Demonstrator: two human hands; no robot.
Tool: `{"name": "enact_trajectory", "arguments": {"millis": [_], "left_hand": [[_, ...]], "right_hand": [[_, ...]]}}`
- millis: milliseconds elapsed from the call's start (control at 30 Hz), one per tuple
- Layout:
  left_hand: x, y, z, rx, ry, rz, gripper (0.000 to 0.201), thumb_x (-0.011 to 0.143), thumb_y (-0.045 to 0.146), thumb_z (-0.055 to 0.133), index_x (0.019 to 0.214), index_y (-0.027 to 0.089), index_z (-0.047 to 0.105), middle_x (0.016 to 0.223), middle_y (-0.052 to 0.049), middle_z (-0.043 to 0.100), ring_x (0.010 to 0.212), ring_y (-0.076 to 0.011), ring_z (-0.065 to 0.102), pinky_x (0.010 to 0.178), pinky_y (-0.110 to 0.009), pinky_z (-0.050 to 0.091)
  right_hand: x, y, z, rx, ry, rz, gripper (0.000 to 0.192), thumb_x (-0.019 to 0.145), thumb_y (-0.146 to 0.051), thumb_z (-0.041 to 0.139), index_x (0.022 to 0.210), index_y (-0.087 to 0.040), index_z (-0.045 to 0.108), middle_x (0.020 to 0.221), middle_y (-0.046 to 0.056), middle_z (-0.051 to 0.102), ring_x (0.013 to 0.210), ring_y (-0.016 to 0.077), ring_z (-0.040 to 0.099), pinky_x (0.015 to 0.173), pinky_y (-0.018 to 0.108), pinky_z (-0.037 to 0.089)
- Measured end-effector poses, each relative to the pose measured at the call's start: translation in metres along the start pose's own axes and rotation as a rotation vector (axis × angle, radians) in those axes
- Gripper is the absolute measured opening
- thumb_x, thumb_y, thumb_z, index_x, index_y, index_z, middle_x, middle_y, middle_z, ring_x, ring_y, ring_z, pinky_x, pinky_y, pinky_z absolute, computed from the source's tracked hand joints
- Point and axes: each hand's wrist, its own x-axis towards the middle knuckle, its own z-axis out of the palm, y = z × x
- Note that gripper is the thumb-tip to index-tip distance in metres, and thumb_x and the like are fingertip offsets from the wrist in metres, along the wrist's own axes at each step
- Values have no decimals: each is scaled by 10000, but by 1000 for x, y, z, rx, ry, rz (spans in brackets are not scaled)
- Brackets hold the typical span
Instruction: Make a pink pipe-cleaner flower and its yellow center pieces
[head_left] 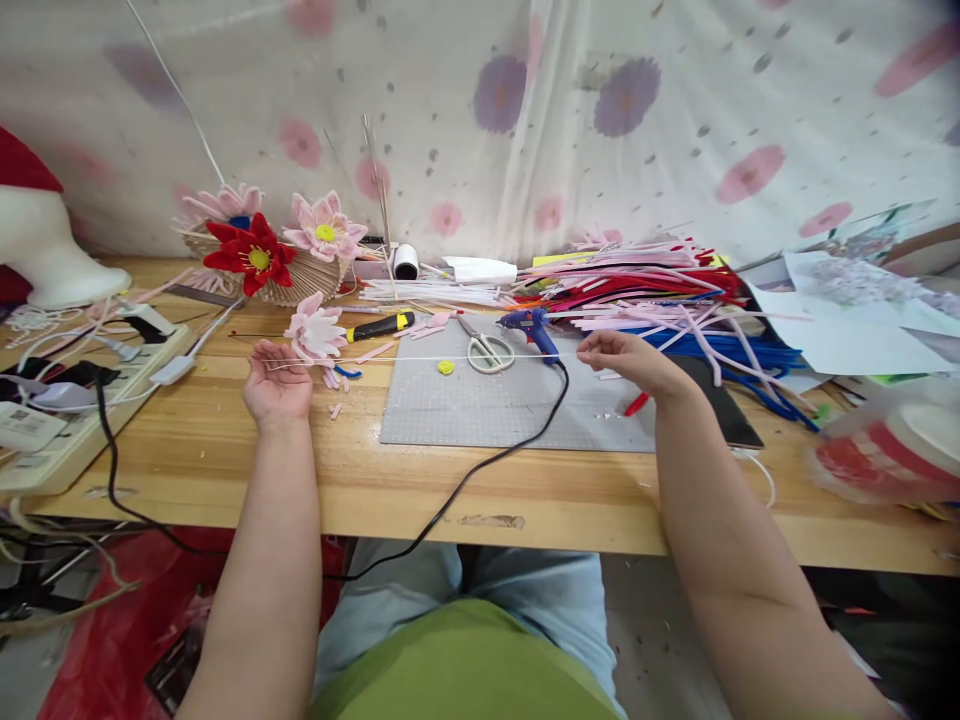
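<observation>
Both hands closed on a thin white wire [450, 358], left hand [276, 382] pinching the end beside the pink flower [315, 333], right hand [626, 358] the other, stretched taut and level above the grey cutting mat [480, 410] on the worktop [225, 450], likely for straightening.

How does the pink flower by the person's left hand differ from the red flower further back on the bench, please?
The pink flower is pale pink; the red flower is deep red with a yellow centre. The pink flower lies low on the wooden table, by the left hand, while the red flower stands propped on a woven fan among other blooms. Both look fuzzy and many-petalled.
</observation>
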Motion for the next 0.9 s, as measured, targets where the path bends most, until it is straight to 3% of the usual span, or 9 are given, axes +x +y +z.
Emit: {"name": "enact_trajectory", "arguments": {"millis": [200, 433, 733, 833, 900], "left_hand": [[10, 10, -10, -68, 12, 43, 270, 918, 230, 343, 725, 136, 506, 575, 54, 643, 596, -20, 631, 679, -118, 494], [11, 14, -13, 21, 7, 36, 299, 930, 244, 298, 714, 169, 491, 576, 95, 641, 622, 9, 629, 669, -79, 474], [8, 15, -12, -1, -14, 26, 279, 922, 226, 309, 729, 163, 500, 588, 87, 648, 627, 5, 633, 631, -78, 473], [6, 16, -11, -6, -18, 34, 282, 922, 220, 310, 733, 160, 511, 593, 84, 648, 630, 10, 631, 633, -68, 465], [5, 17, -11, 12, -26, 31, 294, 925, 216, 307, 725, 161, 515, 602, 93, 649, 647, 17, 632, 665, -68, 464]], "right_hand": [[-2, 24, -1, -80, 135, 55, 344, 633, -481, 633, 777, -169, 619, 672, 11, 573, 612, 108, 486, 616, 262, 379], [7, 20, 17, -381, 123, 97, 253, 718, -404, 539, 732, -172, 640, 616, 27, 615, 576, 128, 514, 563, 258, 359], [5, 14, 39, -763, -20, 52, 144, 731, -307, 561, 805, -200, 622, 842, 54, 623, 746, 169, 544, 608, 256, 350], [6, 20, 44, -797, -23, 57, 89, 752, -256, 527, 743, -186, 582, 869, 72, 607, 767, 175, 538, 630, 265, 354], [6, 23, 44, -703, 14, 66, 73, 753, -229, 519, 704, -181, 543, 824, 71, 605, 739, 168, 534, 642, 270, 367]]}}
